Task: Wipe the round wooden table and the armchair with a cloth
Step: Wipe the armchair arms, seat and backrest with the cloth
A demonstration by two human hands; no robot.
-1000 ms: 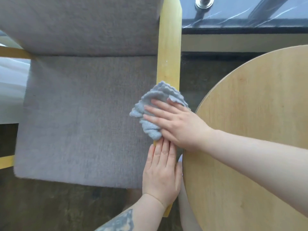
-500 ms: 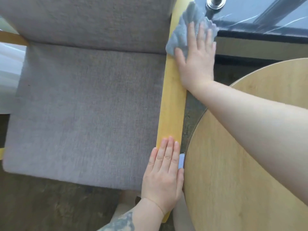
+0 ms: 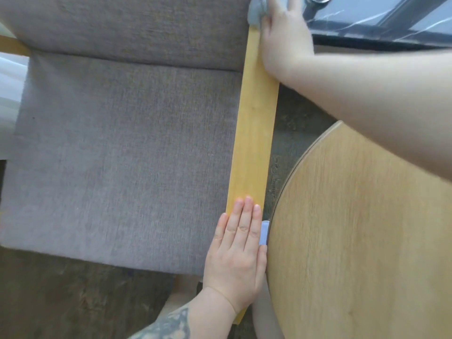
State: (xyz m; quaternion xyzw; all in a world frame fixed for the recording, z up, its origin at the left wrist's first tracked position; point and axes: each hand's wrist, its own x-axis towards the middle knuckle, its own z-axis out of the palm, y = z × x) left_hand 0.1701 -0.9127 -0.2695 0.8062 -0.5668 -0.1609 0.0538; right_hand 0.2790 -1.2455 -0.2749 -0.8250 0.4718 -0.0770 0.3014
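Note:
The armchair has a grey fabric seat [image 3: 122,155] and a yellow wooden armrest [image 3: 254,133] running from near to far. My right hand [image 3: 285,37] presses a grey-blue cloth [image 3: 256,13] onto the far end of the armrest, at the top edge of the view; most of the cloth is hidden or out of frame. My left hand [image 3: 238,250] lies flat with fingers together on the near end of the armrest, holding nothing. The round wooden table [image 3: 354,241] stands right of the armrest, with my right forearm crossing above it.
A dark marble ledge [image 3: 381,25] with a metal post [image 3: 318,1] runs along the top right. Dark floor [image 3: 73,294] shows in front of the chair and between chair and table. A second wooden armrest [image 3: 12,46] peeks out at far left.
My right hand slid the cloth along the armrest from its middle to its far end. My left hand stayed on the near end. The view shifted closer.

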